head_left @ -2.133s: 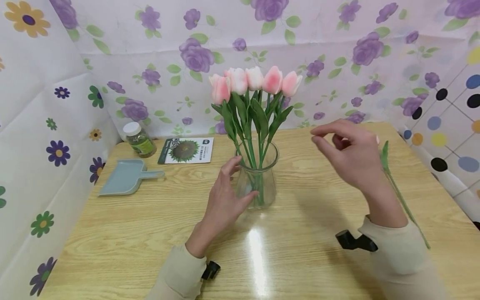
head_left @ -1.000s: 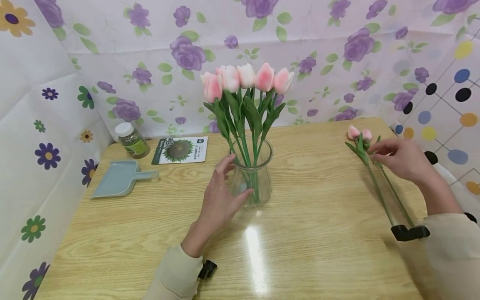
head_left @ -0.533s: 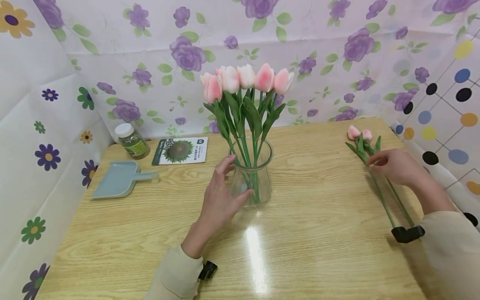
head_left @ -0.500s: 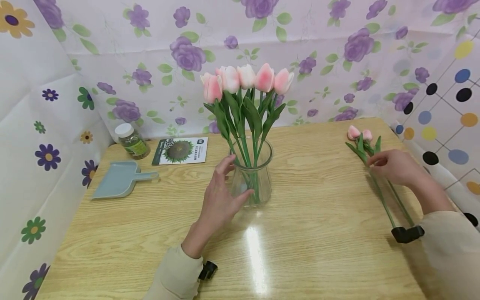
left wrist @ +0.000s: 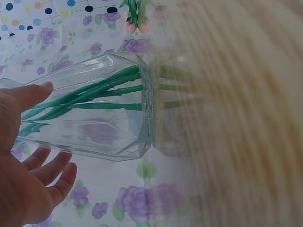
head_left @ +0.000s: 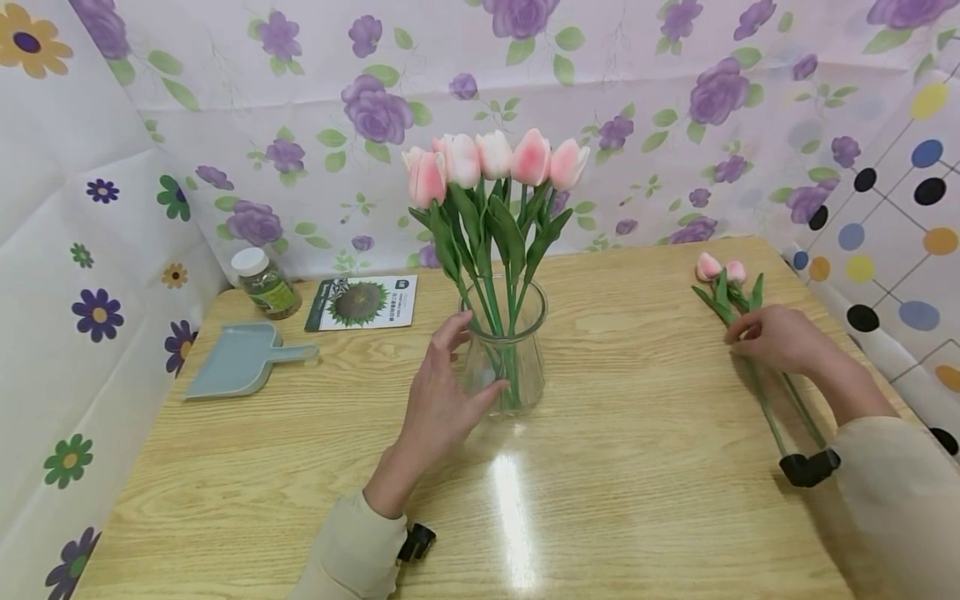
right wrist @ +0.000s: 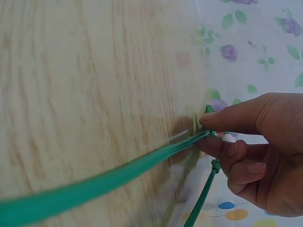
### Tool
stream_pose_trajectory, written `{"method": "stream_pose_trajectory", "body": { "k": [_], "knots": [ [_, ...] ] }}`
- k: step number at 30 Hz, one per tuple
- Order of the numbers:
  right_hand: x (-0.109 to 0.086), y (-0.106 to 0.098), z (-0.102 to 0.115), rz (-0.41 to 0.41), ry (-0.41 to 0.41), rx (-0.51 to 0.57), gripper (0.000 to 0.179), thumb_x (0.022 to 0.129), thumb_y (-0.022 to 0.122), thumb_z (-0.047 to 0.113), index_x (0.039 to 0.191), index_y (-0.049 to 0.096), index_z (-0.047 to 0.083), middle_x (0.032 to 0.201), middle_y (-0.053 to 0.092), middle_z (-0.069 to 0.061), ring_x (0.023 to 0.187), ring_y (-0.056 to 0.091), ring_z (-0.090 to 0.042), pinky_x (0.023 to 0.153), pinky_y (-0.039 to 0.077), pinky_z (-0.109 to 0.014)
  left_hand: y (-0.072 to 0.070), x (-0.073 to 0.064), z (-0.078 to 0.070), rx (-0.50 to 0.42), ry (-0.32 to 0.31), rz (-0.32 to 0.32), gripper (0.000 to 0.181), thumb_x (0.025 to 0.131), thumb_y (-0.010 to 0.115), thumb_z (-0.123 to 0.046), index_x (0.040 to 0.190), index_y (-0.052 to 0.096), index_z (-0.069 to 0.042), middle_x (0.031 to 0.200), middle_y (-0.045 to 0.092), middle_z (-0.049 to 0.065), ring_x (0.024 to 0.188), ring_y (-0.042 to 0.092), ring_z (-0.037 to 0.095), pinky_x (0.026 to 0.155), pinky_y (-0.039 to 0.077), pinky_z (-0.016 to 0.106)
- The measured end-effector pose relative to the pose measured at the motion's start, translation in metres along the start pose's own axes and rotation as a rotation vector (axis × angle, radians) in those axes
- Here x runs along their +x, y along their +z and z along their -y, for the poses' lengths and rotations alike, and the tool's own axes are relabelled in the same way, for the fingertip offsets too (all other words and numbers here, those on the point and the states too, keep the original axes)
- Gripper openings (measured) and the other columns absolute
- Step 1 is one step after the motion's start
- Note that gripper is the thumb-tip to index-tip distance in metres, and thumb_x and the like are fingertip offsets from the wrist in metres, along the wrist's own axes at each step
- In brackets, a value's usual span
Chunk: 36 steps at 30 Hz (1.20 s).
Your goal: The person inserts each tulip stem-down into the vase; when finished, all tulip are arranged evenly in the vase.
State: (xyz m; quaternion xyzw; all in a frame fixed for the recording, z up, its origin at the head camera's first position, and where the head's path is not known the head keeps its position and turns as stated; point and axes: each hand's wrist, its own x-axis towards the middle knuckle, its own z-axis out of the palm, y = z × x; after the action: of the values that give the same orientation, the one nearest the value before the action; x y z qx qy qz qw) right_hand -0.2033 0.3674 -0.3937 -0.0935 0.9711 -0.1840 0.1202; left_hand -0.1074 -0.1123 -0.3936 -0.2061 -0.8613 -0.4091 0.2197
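Near the middle of the wooden table, a clear glass vase stands upright, holding several pink-and-white tulips. My left hand holds the vase from its left side, thumb at the front and fingers round the far side; their green stems show through the glass in the left wrist view. At the table's right, my right hand pinches the stem of one tulip between thumb and forefinger, just below its leaves. A second tulip lies beside it, its stem partly behind the hand.
On the left lie a light blue dustpan and a sunflower-picture card. A lidded jar with a green label stands at the back left corner. Flower-patterned sheets enclose the table's back and left; a dotted sheet hangs at the right.
My right hand has moved from beside the vase to the tulips on the right, then slid slightly toward me along one stem. My left hand has stayed at the vase.
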Motion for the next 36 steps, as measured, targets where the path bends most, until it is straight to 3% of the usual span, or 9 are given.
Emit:
{"method": "stream_pose_trajectory", "body": {
  "k": [6, 12, 16, 20, 29, 36],
  "knots": [
    [0.003, 0.002, 0.003, 0.0, -0.016, -0.012, 0.016, 0.096, 0.069, 0.007, 0.107, 0.078, 0.0, 0.097, 0.077, -0.017, 0.082, 0.066, -0.025, 0.067, 0.052, -0.037, 0.0, 0.0, 0.0, 0.001, 0.006, -0.002, 0.104, 0.077, 0.095, -0.01, 0.153, 0.025, -0.016, 0.155, 0.048, 0.019, 0.128, 0.065, 0.04, 0.092, 0.06, 0.057],
    [0.005, 0.005, 0.008, -0.025, -0.039, 0.001, 0.018, 0.097, 0.069, 0.009, 0.109, 0.079, -0.001, 0.105, 0.079, -0.021, 0.098, 0.072, -0.042, 0.085, 0.058, -0.057, 0.0, -0.001, 0.0, 0.002, 0.009, -0.004, 0.104, 0.077, 0.095, -0.01, 0.153, 0.025, -0.016, 0.155, 0.049, 0.019, 0.128, 0.065, 0.039, 0.092, 0.06, 0.058],
    [0.006, 0.007, 0.012, -0.039, -0.015, 0.047, 0.021, 0.099, 0.07, 0.013, 0.112, 0.079, 0.0, 0.106, 0.079, -0.02, 0.093, 0.072, -0.033, 0.078, 0.059, -0.045, 0.0, 0.0, 0.001, 0.003, 0.011, -0.002, 0.104, 0.077, 0.095, -0.01, 0.153, 0.025, -0.016, 0.155, 0.049, 0.019, 0.128, 0.065, 0.039, 0.093, 0.06, 0.058],
    [0.007, 0.008, 0.017, -0.048, 0.019, 0.106, 0.027, 0.099, 0.071, 0.019, 0.117, 0.078, -0.001, 0.107, 0.078, -0.019, 0.088, 0.067, -0.02, 0.07, 0.052, -0.031, 0.0, 0.0, 0.001, 0.001, 0.012, 0.0, 0.104, 0.077, 0.095, -0.009, 0.153, 0.025, -0.016, 0.155, 0.049, 0.019, 0.128, 0.065, 0.04, 0.093, 0.059, 0.058],
    [0.007, 0.014, 0.021, -0.033, 0.042, 0.215, 0.038, 0.101, 0.072, 0.025, 0.127, 0.072, -0.003, 0.111, 0.074, -0.018, 0.086, 0.059, -0.018, 0.065, 0.047, -0.028, 0.0, 0.0, 0.001, 0.0, 0.009, 0.0, 0.104, 0.076, 0.095, -0.008, 0.154, 0.025, -0.016, 0.155, 0.049, 0.019, 0.128, 0.065, 0.041, 0.094, 0.059, 0.058],
    [0.01, 0.016, 0.023, -0.019, 0.096, 0.366, 0.043, 0.104, 0.068, 0.028, 0.136, 0.066, -0.001, 0.091, 0.068, -0.005, 0.064, 0.053, -0.012, 0.056, 0.048, -0.03, -0.001, 0.0, 0.0, 0.003, -0.01, 0.006, 0.104, 0.077, 0.094, -0.009, 0.153, 0.024, -0.018, 0.155, 0.049, 0.018, 0.127, 0.065, 0.042, 0.095, 0.059, 0.059]
  ]
}}
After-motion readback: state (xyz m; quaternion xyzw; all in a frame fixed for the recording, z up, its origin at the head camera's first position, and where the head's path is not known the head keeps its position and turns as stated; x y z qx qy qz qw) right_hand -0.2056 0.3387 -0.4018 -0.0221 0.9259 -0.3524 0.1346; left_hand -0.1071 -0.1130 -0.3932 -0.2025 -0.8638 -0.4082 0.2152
